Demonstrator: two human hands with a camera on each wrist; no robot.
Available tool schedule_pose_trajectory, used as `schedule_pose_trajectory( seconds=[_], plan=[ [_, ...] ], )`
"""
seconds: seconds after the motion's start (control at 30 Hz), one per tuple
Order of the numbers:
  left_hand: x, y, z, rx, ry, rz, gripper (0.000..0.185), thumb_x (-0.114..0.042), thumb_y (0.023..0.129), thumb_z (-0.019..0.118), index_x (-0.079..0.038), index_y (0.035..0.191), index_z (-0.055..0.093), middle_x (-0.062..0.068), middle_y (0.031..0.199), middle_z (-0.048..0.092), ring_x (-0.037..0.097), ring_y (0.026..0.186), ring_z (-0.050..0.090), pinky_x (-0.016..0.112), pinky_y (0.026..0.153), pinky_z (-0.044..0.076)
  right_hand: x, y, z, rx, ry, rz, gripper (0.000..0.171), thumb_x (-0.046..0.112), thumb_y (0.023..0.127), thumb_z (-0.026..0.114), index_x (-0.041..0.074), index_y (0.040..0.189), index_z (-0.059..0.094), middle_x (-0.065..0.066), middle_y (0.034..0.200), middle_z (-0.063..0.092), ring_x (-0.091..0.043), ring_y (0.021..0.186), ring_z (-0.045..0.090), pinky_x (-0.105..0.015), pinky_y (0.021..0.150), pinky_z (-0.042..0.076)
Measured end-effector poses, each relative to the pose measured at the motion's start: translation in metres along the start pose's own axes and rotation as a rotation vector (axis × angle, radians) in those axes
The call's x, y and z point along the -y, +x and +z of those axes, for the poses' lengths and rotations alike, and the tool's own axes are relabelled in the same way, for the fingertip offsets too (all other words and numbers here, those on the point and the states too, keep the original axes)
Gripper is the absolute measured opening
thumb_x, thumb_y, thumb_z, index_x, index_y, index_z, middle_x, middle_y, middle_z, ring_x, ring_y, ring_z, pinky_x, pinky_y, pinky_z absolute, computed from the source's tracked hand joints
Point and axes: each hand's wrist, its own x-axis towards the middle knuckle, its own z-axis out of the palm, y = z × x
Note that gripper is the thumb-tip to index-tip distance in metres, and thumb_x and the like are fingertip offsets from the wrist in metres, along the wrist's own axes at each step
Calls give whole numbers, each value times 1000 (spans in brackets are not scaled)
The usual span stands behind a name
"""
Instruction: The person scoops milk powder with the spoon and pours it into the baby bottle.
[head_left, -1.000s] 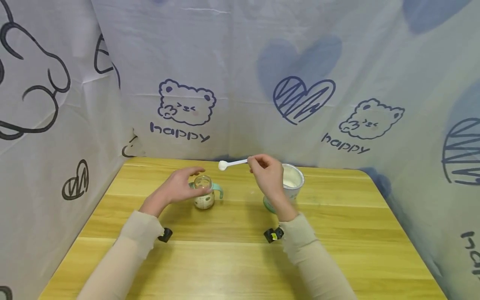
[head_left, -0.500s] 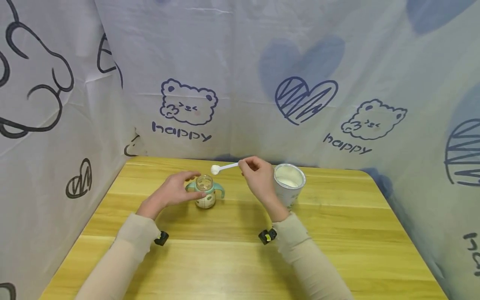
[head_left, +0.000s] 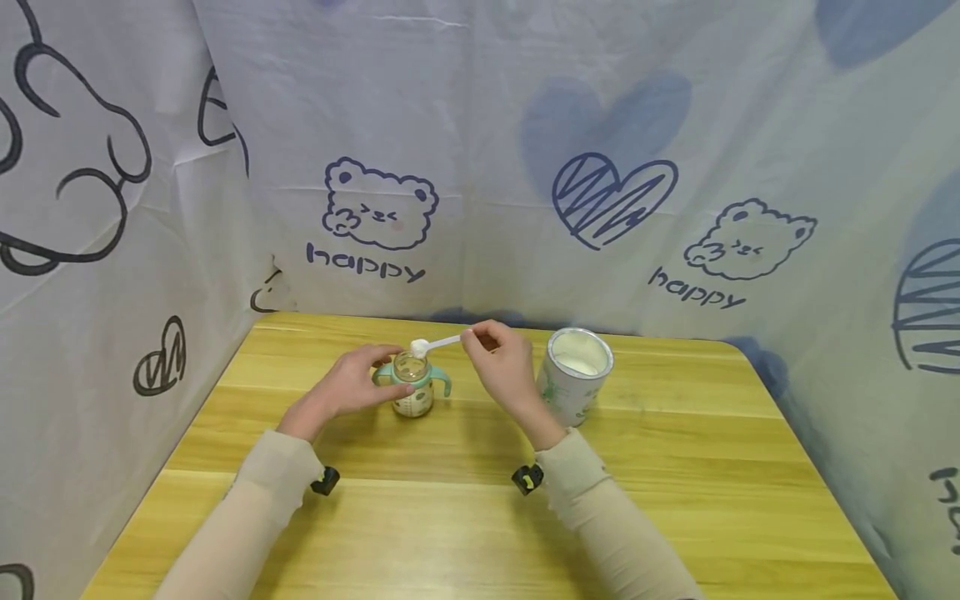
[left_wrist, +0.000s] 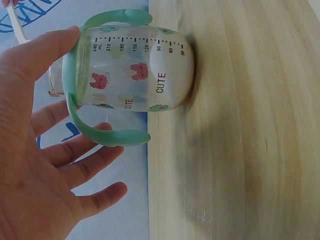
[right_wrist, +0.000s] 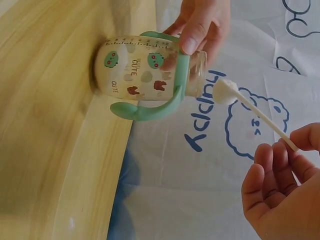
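A clear baby bottle (head_left: 415, 405) with a mint-green two-handled collar stands uncapped on the table, whitish contents low inside. My left hand (head_left: 341, 387) holds it around the collar and neck: in the left wrist view, the thumb (left_wrist: 57, 47) lies on the collar, while the other fingers spread behind and below the handle. Between thumb and fingertips, my right hand (head_left: 504, 367) pinches the thin handle of a white measuring scoop (right_wrist: 260, 114). The scoop's bowl, heaped with white powder (right_wrist: 225, 92), is right at the bottle's open mouth.
To the right of my right hand stands an open white tub (head_left: 573, 392) with pale powder inside. The wooden table (head_left: 712, 467) ends at a printed cloth backdrop (head_left: 480, 250) behind and at both sides.
My right hand has moved left with the loaded scoop, from beside the tub to the bottle's mouth. My left hand has settled closer around the bottle neck.
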Motion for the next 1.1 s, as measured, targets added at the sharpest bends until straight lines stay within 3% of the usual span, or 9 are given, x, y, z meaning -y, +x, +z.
schedule_pose_trajectory(
  seconds=[0.57, 0.9, 1.1],
  plan=[
    [-2, 0, 0, -2, -6, -8, 79, -50, 89, 81, -10, 153, 55, 19, 142, 64, 39, 128, 62, 62, 108, 51, -2, -3, 5, 31, -89, -147, 14, 16, 99, 70, 5, 99, 80, -8, 87, 72, -16, 77, 67, -19, 65, 51],
    [-2, 0, 1, -2, -4, -16, 79, -51, 89, 81, -11, 153, 56, 19, 142, 65, 40, 130, 61, 63, 109, 50, -3, -4, 2, 76, -149, -247, 14, 15, 100, 70, 6, 101, 80, -6, 83, 68, -15, 75, 63, -21, 65, 50],
    [-3, 0, 1, -3, -3, -12, 79, -51, 89, 81, -12, 153, 55, 19, 144, 64, 40, 132, 61, 63, 110, 50, -6, -6, 2, 80, -187, -353, 11, 13, 99, 71, 5, 99, 79, -6, 84, 68, -20, 75, 64, -24, 63, 50]
  ],
)
